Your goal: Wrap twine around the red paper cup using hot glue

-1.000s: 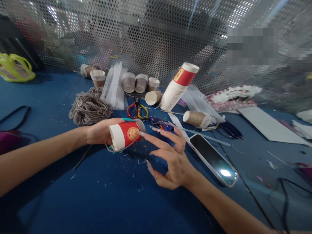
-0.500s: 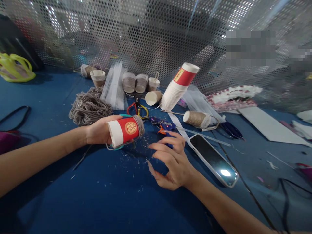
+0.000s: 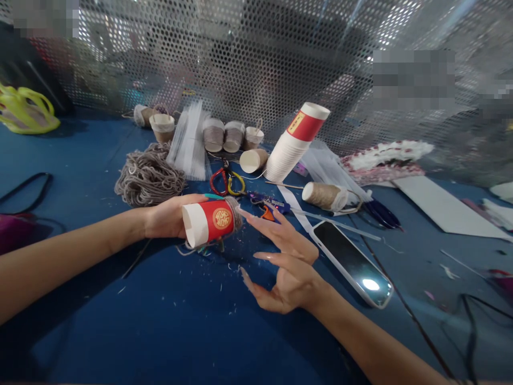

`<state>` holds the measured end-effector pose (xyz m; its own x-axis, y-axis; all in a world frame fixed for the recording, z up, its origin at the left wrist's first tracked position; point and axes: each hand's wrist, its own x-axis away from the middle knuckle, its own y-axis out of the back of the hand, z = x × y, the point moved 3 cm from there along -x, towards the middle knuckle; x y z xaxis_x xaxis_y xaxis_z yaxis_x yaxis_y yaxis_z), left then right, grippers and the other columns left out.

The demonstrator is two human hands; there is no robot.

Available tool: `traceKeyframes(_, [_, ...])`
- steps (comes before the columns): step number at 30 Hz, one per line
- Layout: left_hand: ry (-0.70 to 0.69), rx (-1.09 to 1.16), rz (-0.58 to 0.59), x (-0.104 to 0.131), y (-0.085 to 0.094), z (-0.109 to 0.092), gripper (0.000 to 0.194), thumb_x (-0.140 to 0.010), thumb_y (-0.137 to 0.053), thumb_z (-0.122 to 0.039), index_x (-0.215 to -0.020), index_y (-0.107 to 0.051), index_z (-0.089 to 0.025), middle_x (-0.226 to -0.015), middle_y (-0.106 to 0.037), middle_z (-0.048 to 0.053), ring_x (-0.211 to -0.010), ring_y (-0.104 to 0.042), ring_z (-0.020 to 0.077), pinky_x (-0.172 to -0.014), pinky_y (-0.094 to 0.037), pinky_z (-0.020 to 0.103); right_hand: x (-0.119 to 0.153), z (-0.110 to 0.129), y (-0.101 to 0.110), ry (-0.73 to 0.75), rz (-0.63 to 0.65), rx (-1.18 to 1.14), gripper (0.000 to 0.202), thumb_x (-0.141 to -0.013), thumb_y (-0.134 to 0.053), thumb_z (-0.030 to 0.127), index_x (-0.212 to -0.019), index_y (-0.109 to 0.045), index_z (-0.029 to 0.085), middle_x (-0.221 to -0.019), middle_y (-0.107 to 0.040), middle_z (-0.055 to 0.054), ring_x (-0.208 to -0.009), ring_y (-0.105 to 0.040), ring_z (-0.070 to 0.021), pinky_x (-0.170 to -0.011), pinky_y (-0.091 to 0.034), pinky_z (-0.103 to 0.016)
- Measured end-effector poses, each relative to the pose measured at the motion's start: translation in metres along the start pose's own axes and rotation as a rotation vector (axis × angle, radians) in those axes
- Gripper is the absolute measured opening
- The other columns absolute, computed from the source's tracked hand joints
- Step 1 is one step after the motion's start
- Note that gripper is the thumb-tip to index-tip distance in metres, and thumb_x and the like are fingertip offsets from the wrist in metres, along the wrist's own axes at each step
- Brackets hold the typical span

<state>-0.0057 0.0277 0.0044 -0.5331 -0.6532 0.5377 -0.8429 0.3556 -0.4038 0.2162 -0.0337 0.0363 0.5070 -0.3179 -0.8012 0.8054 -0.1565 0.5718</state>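
Observation:
A red and white paper cup (image 3: 215,219) lies tilted in my left hand (image 3: 166,216), whose fingers wrap behind it. Grey cord is wound round the cup's base end, to the right, and a loose strand hangs below. My right hand (image 3: 286,262) is just right of the cup with its fingers spread and nothing visible between them. Beyond that hand lies a blue glue gun (image 3: 267,202) with an orange trigger. Scissors (image 3: 226,182) with red and yellow handles rest behind the cup. A heap of grey cord (image 3: 150,175) is beside my left hand.
A leaning stack of paper cups (image 3: 290,147) stands at the back. Several cord-wrapped cups (image 3: 214,135) line the perforated metal screen (image 3: 224,59). A phone (image 3: 352,263) lies right of my right hand. White mesh strips (image 3: 188,141) and a twine-wrapped cup (image 3: 324,196) are nearby.
The cup in my left hand has shifted slightly right and turned, showing more of its open mouth. My right hand's fingers have stretched and spread wider.

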Motion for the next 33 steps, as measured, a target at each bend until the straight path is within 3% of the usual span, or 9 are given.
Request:
traceKeyframes(6, [0.001,0.003,0.033,-0.001,0.001,0.0,0.054,-0.077,-0.059,-0.058,-0.111,-0.067,-0.017,-0.109,-0.073,0.012,-0.099,-0.067,0.0281,-0.078,-0.055,0.033,0.001,0.0,0.001,0.044,0.084,0.03,0.044,-0.07,-0.065,0.016,-0.11,-0.047,0.024,-0.127,-0.06,-0.012,-0.114,-0.065,-0.0288,-0.104,-0.044,-0.062])
traceKeyframes(15, [0.01,0.072,0.042,-0.001,0.003,0.0,0.05,-0.082,-0.054,-0.057,-0.108,-0.067,-0.016,-0.1,-0.076,0.011,-0.093,-0.069,0.026,-0.077,-0.054,0.032,-0.009,0.006,0.003,0.133,0.069,0.1,0.035,-0.072,-0.065,0.019,-0.103,-0.048,0.02,-0.128,-0.06,-0.016,-0.111,-0.066,-0.0246,-0.095,-0.053,-0.05])
traceKeyframes(18, [0.033,0.11,0.069,0.001,0.001,-0.002,0.05,-0.089,-0.046,-0.056,-0.104,-0.068,-0.014,-0.095,-0.077,0.007,-0.09,-0.07,0.0239,-0.079,-0.052,0.031,-0.008,0.006,0.004,0.135,0.061,0.103,0.03,-0.074,-0.063,0.02,-0.099,-0.049,0.021,-0.126,-0.061,-0.014,-0.111,-0.065,-0.0231,-0.092,-0.056,-0.048])
traceKeyframes(22, [0.055,0.116,0.131,0.002,-0.001,-0.004,0.059,-0.094,-0.036,-0.058,-0.102,-0.068,-0.01,-0.091,-0.078,0.006,-0.085,-0.07,0.0202,-0.082,-0.049,0.028,-0.004,0.003,0.003,0.135,0.071,0.046,0.038,-0.071,-0.067,0.017,-0.104,-0.048,0.02,-0.126,-0.059,-0.014,-0.114,-0.063,-0.025,-0.09,-0.057,-0.049])
traceKeyframes(28, [0.037,0.148,0.173,-0.006,0.007,0.0,0.063,-0.085,-0.051,-0.059,-0.116,-0.063,-0.005,-0.095,-0.077,0.011,-0.084,-0.071,0.0226,-0.088,-0.048,0.032,-0.006,0.003,0.003,0.128,0.118,0.043,0.04,-0.074,-0.065,0.018,-0.108,-0.045,0.021,-0.128,-0.054,-0.016,-0.117,-0.06,-0.0271,-0.091,-0.056,-0.052])
traceKeyframes(33, [0.008,0.199,0.184,-0.006,0.007,0.0,0.062,-0.081,-0.059,-0.056,-0.12,-0.059,-0.008,-0.098,-0.077,0.012,-0.086,-0.072,0.0247,-0.086,-0.049,0.035,-0.006,0.002,0.002,-0.012,0.142,-0.121,0.046,-0.075,-0.062,0.013,-0.116,-0.042,0.022,-0.126,-0.051,-0.014,-0.115,-0.061,-0.0258,-0.086,-0.061,-0.045])
